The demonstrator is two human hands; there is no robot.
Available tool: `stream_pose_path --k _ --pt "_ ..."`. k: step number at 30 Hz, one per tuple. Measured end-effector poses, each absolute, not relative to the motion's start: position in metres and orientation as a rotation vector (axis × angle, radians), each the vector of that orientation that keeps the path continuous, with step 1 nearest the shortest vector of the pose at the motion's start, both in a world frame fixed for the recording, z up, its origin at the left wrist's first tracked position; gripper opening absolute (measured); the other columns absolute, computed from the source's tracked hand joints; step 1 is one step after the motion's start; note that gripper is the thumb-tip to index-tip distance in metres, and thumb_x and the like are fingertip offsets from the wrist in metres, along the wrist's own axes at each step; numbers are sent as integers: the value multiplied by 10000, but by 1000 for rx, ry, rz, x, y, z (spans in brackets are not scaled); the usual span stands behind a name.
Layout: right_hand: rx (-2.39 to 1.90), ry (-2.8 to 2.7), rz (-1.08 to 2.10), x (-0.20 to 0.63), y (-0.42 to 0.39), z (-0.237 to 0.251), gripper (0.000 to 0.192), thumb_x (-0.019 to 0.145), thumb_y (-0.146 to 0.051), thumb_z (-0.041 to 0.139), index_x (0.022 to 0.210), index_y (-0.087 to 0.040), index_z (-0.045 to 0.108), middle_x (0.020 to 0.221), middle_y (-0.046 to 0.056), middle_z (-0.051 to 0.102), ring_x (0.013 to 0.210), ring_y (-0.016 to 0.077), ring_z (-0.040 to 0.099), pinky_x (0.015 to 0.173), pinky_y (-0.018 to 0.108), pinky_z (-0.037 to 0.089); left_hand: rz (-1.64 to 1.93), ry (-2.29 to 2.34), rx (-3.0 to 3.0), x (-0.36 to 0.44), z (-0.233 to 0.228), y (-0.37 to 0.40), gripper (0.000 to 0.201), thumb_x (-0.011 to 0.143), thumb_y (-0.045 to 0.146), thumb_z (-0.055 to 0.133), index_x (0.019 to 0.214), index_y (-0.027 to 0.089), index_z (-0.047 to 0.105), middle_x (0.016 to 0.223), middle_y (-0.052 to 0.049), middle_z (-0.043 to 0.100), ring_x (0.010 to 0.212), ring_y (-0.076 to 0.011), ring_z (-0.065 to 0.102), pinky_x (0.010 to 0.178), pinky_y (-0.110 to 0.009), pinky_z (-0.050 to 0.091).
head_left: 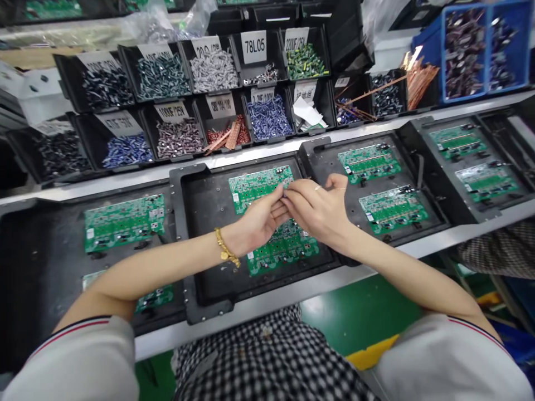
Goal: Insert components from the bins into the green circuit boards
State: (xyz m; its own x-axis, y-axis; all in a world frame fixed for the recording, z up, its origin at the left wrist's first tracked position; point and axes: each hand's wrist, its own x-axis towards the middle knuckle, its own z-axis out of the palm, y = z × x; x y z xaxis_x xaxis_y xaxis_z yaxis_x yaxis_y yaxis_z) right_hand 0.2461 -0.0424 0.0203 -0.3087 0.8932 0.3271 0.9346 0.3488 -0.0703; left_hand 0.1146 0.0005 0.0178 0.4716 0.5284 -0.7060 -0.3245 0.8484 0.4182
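While both hands (286, 211) pinch a tiny part together, two circuit boards (259, 186) lie just beneath them.

You have four black trays (196, 184) along the tabletop (125, 184), eight green circuit boards (124, 221) on them, and behind the trays roughly a dozen black parts bins (67, 78), plus one blue crate (434, 50).

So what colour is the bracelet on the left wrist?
Gold; the bracelet shows clearly in the head view.
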Motion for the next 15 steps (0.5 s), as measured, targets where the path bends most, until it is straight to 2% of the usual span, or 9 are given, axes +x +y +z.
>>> stream_pose_path --k 4,6,8,10,15 --pt "-1685 -2365 -24 270 -46 20 229 931 -215 406 850 -172 616 956 36 681 798 164 563 745 364 192 460 977 289 101 16 -5 285 955 213 434 827 97 660 890 -105 669 781 -140 634 746 -259 499" --pt "-1663 -2423 168 283 -46 12 222 920 -201 412 839 -168 616 953 38 681 789 156 566 730 351 190 482 1053 321 95 12 -6 274 954 182 423 863 98 667 801 -75 642 688 -112 601 642 -224 476" --pt "-1588 -2480 374 290 -45 2 226 906 -160 402 835 -163 617 966 41 673 811 150 573 717 334 182 511 1068 365 91 10 -5 230 936 153 455 911 99 677 660 -16 549 564 -74 508 538 -185 407" --pt "-1533 -2497 499 292 -44 -6 236 896 -134 392 834 -157 618 971 44 662 833 146 578 708 321 172 519 1021 406 90 10 -3 207 914 133 487 939 92 689 612 13 464 529 -59 435 502 -170 356" --pt "-1523 -2497 538 290 -45 -10 236 887 -118 392 815 -146 616 946 42 656 840 145 586 697 313 159 459 1024 440 92 9 2 247 874 28 470 924 65 709 712 -25 532 618 -60 467 552 -162 356"
